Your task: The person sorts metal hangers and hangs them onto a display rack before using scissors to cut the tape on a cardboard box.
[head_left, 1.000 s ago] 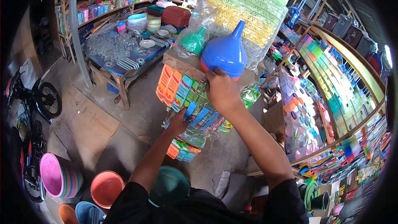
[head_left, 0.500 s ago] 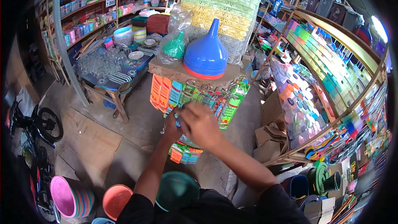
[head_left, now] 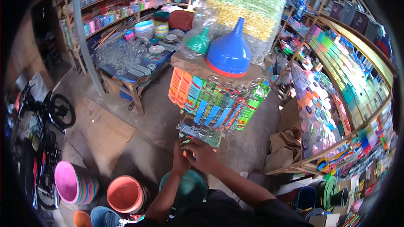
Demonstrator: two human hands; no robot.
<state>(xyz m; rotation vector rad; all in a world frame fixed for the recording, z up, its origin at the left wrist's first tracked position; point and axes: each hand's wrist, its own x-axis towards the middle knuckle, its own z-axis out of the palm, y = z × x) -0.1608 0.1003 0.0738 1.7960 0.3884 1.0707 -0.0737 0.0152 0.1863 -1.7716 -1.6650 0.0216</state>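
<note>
My left hand (head_left: 181,160) and my right hand (head_left: 203,156) are close together, low in front of the hanging display. Their fingers are closed around something small with green and orange bits, mostly hidden. Just beyond my fingertips is a clear plastic packet (head_left: 201,134); whether I hold it cannot be told. Above it, metal hooks carry several packaged goods: orange cards (head_left: 180,86), blue-labelled packs (head_left: 212,115) and green packs (head_left: 249,111). On the brown ledge (head_left: 193,64) over them stand a large blue funnel (head_left: 229,50) and a plastic-wrapped green funnel (head_left: 198,42).
A green bucket (head_left: 189,189) stands right below my forearms. Orange tubs (head_left: 125,193) and stacked pink buckets (head_left: 67,183) are at front left, near a motorbike (head_left: 40,143). A table of glassware (head_left: 113,54) is back left; a wooden-framed shelf (head_left: 311,169) lines the right.
Both hands have dropped from in front of the hooks to below the display, uncovering the blue-labelled packs. The view has shifted, so the surroundings sit further right.
</note>
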